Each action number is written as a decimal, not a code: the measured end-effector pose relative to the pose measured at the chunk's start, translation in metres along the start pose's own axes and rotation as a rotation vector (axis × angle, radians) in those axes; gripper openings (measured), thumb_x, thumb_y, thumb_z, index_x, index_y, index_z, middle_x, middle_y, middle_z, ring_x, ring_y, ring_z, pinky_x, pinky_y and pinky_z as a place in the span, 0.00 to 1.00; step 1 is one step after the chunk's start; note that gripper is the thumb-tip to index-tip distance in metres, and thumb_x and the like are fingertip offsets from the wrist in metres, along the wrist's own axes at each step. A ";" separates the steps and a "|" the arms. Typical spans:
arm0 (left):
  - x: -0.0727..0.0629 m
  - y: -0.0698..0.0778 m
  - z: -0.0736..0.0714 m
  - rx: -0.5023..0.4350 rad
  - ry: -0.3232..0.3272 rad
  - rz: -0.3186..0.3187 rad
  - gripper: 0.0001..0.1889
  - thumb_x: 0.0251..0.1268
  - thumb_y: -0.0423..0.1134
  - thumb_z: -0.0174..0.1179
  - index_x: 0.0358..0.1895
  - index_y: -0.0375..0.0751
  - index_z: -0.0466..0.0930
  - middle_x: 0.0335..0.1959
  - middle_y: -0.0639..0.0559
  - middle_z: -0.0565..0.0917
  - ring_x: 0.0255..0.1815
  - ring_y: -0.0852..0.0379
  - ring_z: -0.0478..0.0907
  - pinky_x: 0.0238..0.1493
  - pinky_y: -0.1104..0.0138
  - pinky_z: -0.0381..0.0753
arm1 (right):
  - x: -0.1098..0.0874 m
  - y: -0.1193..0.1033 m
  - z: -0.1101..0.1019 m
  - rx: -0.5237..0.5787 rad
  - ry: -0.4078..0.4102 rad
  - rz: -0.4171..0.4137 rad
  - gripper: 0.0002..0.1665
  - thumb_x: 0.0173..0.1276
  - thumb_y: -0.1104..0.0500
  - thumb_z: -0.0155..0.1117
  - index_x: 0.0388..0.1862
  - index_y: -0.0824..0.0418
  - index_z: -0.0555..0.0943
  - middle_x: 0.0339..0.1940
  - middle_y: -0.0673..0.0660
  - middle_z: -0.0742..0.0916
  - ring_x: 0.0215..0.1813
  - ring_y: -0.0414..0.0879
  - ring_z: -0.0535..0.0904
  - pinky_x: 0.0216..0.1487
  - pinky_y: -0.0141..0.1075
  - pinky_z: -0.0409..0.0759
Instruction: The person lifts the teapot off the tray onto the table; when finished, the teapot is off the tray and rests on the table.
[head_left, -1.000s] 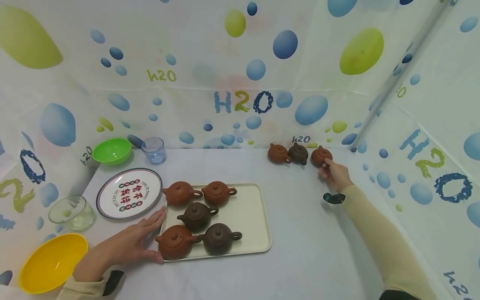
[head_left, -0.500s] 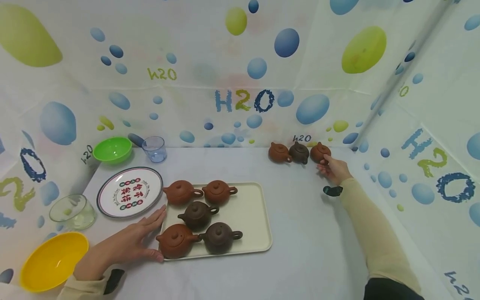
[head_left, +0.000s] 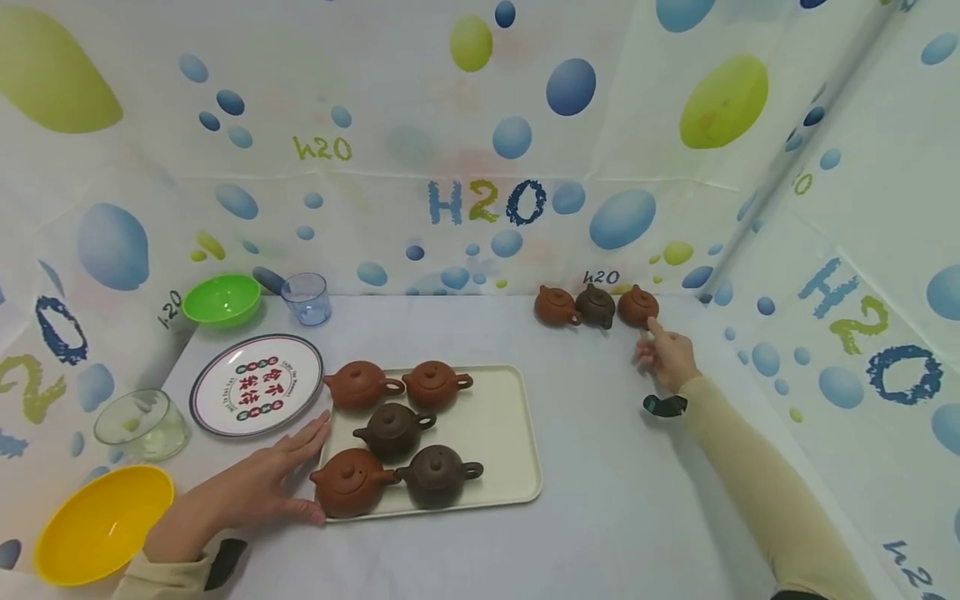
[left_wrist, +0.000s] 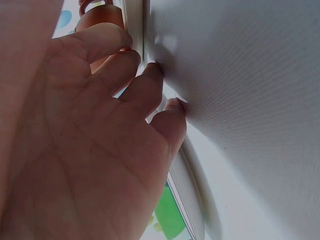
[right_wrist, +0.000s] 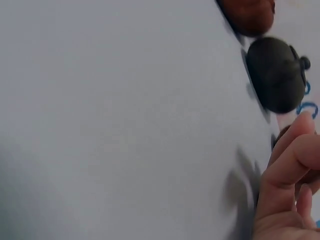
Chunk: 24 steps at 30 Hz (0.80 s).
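My left hand (head_left: 262,483) rests at the left edge of a cream tray (head_left: 504,433), fingers extended along its rim. On the tray's left side stand reddish-brown teapots (head_left: 354,482) and dark brown teapots (head_left: 438,475), several in all. At the back right, my right hand (head_left: 670,358) touches the handle side of a small reddish-brown teapot (head_left: 637,305) with an outstretched index finger. Left of it stand a dark teapot (head_left: 596,306) and another reddish-brown teapot (head_left: 556,306). In the right wrist view, the fingers (right_wrist: 285,180) partly hide the touched teapot.
A white plate (head_left: 213,398) with printed lettering lies left of the tray. Around it stand a green bowl (head_left: 222,302), a bluish glass (head_left: 307,300), a clear glass bowl (head_left: 142,425) and a yellow bowl (head_left: 105,525). A patterned curtain (head_left: 405,242) closes off the back.
The rightmost teapot has shifted slightly left, closer to the dark one. My right hand's fingers have loosened from its handle, with the index finger still against it. The left hand stays put.
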<state>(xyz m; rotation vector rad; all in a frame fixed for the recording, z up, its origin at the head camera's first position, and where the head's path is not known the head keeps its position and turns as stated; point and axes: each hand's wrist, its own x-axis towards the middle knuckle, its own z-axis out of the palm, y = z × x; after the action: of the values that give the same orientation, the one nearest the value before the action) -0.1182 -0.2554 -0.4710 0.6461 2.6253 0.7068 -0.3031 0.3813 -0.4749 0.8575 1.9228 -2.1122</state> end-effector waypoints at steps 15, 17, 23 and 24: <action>0.000 0.000 0.001 0.010 0.011 0.016 0.66 0.48 0.65 0.80 0.84 0.31 0.57 0.87 0.30 0.55 0.81 0.19 0.60 0.78 0.28 0.59 | -0.050 0.033 0.049 -0.250 -0.275 -0.115 0.32 0.86 0.45 0.56 0.74 0.65 0.65 0.36 0.48 0.85 0.34 0.37 0.80 0.31 0.25 0.78; 0.001 0.000 0.001 0.012 0.007 0.017 0.65 0.49 0.65 0.80 0.84 0.31 0.57 0.87 0.30 0.54 0.82 0.20 0.60 0.78 0.28 0.59 | -0.056 0.035 0.060 -0.272 -0.293 -0.133 0.31 0.86 0.45 0.56 0.73 0.66 0.67 0.36 0.49 0.85 0.34 0.38 0.80 0.31 0.25 0.78; 0.000 0.000 0.001 -0.009 -0.003 0.005 0.65 0.50 0.63 0.80 0.84 0.31 0.56 0.88 0.31 0.52 0.82 0.18 0.58 0.78 0.27 0.59 | -0.068 0.039 0.095 -0.304 -0.379 -0.143 0.29 0.86 0.47 0.57 0.72 0.67 0.69 0.36 0.51 0.84 0.33 0.40 0.80 0.28 0.25 0.75; 0.000 0.000 0.001 -0.009 0.000 0.009 0.65 0.50 0.63 0.80 0.84 0.31 0.56 0.88 0.31 0.52 0.82 0.18 0.58 0.78 0.27 0.59 | -0.070 0.039 0.100 -0.309 -0.395 -0.141 0.29 0.86 0.47 0.57 0.72 0.66 0.70 0.36 0.51 0.85 0.33 0.40 0.80 0.28 0.25 0.75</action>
<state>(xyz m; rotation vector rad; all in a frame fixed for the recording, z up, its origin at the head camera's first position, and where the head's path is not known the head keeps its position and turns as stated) -0.1179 -0.2549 -0.4716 0.6560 2.6195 0.7208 -0.2573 0.2616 -0.4723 0.2295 2.0531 -1.8072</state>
